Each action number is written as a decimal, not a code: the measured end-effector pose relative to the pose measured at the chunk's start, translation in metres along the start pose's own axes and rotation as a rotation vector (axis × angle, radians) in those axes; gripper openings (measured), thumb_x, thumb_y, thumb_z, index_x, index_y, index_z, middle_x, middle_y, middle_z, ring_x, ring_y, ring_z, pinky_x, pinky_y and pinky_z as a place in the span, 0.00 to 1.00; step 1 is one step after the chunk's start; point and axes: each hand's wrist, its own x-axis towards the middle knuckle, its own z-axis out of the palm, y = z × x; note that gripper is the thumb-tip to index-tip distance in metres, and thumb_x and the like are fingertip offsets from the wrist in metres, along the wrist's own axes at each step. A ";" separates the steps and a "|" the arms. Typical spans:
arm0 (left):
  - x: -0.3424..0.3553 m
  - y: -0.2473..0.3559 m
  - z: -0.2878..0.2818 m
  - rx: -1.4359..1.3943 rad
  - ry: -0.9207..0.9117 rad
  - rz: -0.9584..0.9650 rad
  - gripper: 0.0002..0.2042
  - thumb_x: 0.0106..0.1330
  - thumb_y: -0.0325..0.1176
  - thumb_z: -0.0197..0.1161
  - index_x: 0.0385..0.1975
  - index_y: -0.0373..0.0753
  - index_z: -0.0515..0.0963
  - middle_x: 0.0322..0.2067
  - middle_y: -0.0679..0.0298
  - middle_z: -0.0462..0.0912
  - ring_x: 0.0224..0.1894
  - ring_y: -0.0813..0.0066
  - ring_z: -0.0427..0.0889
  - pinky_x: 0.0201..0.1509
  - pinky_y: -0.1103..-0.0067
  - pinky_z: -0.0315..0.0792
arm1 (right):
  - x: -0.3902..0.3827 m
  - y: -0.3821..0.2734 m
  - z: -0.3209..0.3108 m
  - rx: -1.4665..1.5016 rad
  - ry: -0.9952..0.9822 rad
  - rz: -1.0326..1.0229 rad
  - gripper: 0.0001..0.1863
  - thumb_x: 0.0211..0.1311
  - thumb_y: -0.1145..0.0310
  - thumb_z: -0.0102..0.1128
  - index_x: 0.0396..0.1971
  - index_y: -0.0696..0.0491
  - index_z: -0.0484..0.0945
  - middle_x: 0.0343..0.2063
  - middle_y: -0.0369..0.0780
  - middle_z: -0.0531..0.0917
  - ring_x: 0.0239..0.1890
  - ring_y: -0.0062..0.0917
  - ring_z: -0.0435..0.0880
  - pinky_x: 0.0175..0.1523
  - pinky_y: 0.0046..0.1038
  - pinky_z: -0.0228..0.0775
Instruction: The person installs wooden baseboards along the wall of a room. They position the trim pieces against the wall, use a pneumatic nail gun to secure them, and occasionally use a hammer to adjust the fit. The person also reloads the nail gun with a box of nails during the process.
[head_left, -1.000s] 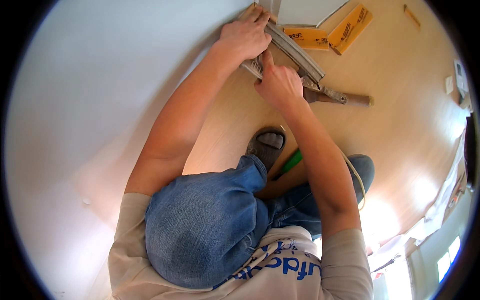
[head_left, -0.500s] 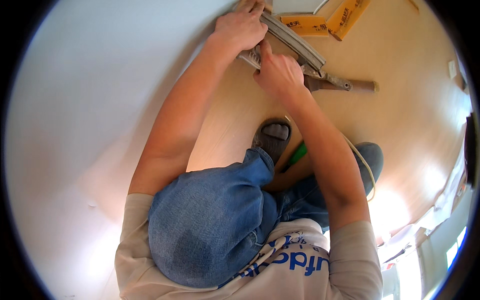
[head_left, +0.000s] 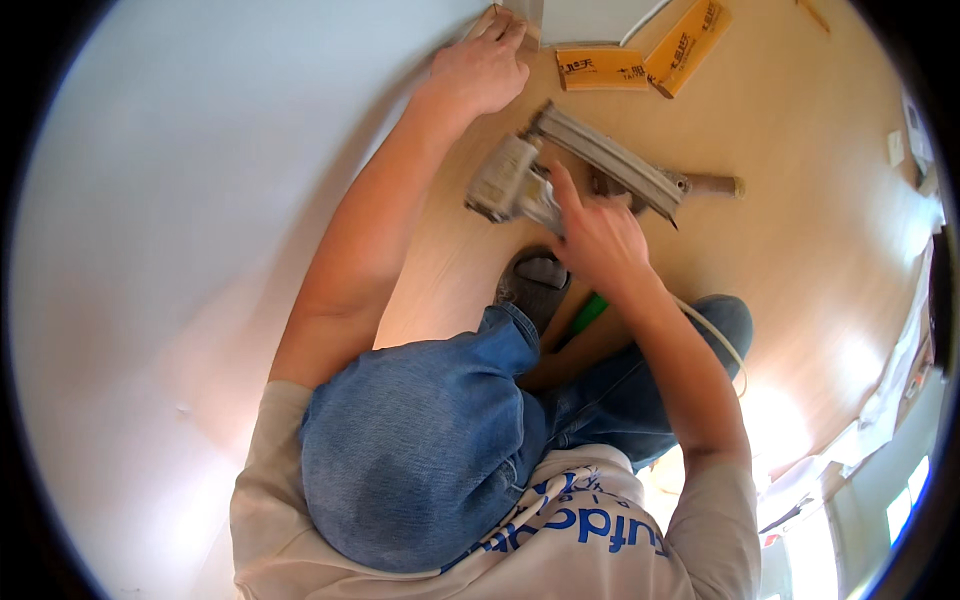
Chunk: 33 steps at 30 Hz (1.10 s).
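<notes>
My right hand (head_left: 608, 245) grips a worn, pale metal nail gun (head_left: 508, 178) by its handle, index finger stretched along it. The gun's long grey magazine slants down to the right, and the gun is held apart from the wall. At the foot of the wall, near the corner, my left hand (head_left: 480, 72) lies with fingers stretched out against a narrow light wood strip (head_left: 531, 30). Its fingertips partly cover the strip. Beyond the nail gun, a tool with a brown handle (head_left: 718, 187) lies on the floor, its head mostly hidden.
The pale wall (head_left: 200, 200) runs along my left. Two orange printed pieces (head_left: 602, 70) lie on the wood-toned floor (head_left: 800, 200) by the white corner panel (head_left: 590, 20). A pale hose (head_left: 722, 318) curves past my knee, and something green (head_left: 590, 312) shows near my shoe (head_left: 535, 285).
My right hand has drawn the nail gun back from the wall strip, towards me and slightly right. My left hand stays at the strip almost unmoved.
</notes>
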 end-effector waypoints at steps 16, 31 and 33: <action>-0.080 0.038 0.044 -0.573 -0.041 -0.196 0.31 0.67 0.32 0.53 0.72 0.36 0.61 0.68 0.49 0.67 0.63 0.49 0.75 0.66 0.63 0.72 | -0.177 0.225 -0.003 -0.080 0.354 0.710 0.47 0.55 0.65 0.65 0.76 0.45 0.54 0.35 0.57 0.85 0.41 0.57 0.84 0.47 0.53 0.73; -0.051 0.081 0.010 -0.366 -0.010 -0.064 0.25 0.69 0.34 0.59 0.66 0.39 0.70 0.64 0.50 0.71 0.60 0.49 0.78 0.62 0.61 0.75 | -0.173 0.254 0.011 0.013 0.405 0.852 0.38 0.61 0.62 0.63 0.70 0.56 0.63 0.58 0.58 0.78 0.60 0.54 0.77 0.63 0.47 0.70; -0.038 0.085 0.020 -0.326 0.062 -0.067 0.24 0.69 0.36 0.61 0.65 0.39 0.71 0.65 0.51 0.71 0.59 0.50 0.79 0.59 0.61 0.77 | -0.172 0.240 0.010 -0.033 0.532 0.779 0.34 0.63 0.66 0.63 0.68 0.61 0.65 0.58 0.57 0.77 0.61 0.53 0.75 0.64 0.47 0.69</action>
